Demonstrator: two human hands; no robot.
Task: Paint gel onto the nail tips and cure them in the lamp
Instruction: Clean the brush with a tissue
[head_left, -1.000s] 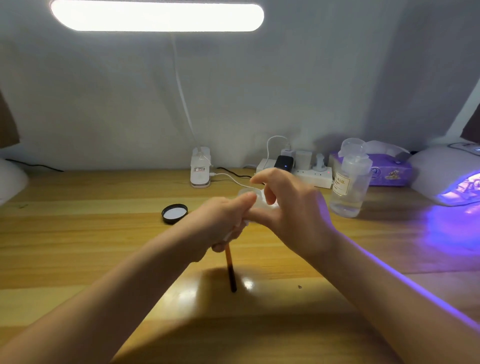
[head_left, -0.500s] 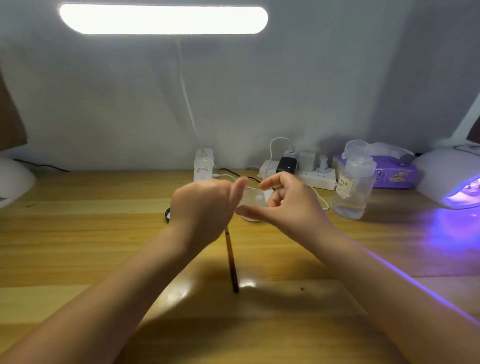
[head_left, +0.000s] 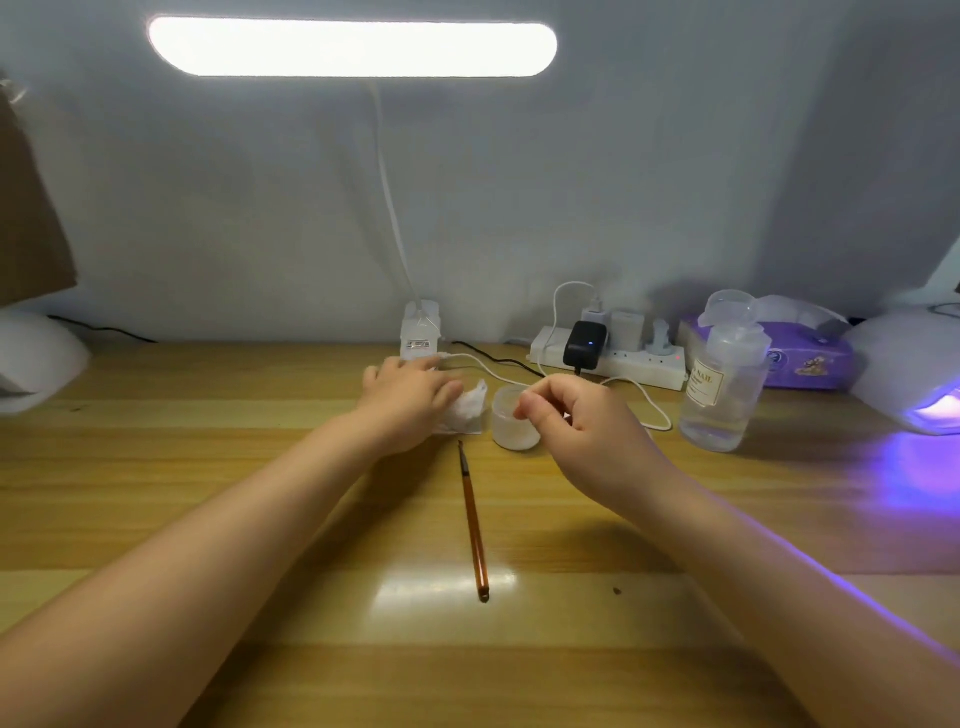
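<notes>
At the centre of the frame the left hand (head_left: 402, 387) lay flat with straight fingers on a crumpled white tissue (head_left: 467, 410) on the table (head_left: 208, 467). The right hand (head_left: 576, 415) hovered with curled fingers just over a small frosted jar (head_left: 511, 423); whether it pinched anything I could not tell. A brown brush (head_left: 472, 525) lay below them, and the curing lamp (head_left: 914, 379) glowed purple at the right edge.

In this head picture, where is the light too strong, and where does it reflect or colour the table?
Head view: the lamp bar overhead is blown out to plain white; its glare lies on the table beside the brush end; violet light from the curing lamp tints the table at right; the wide lens bends the edges.
</notes>
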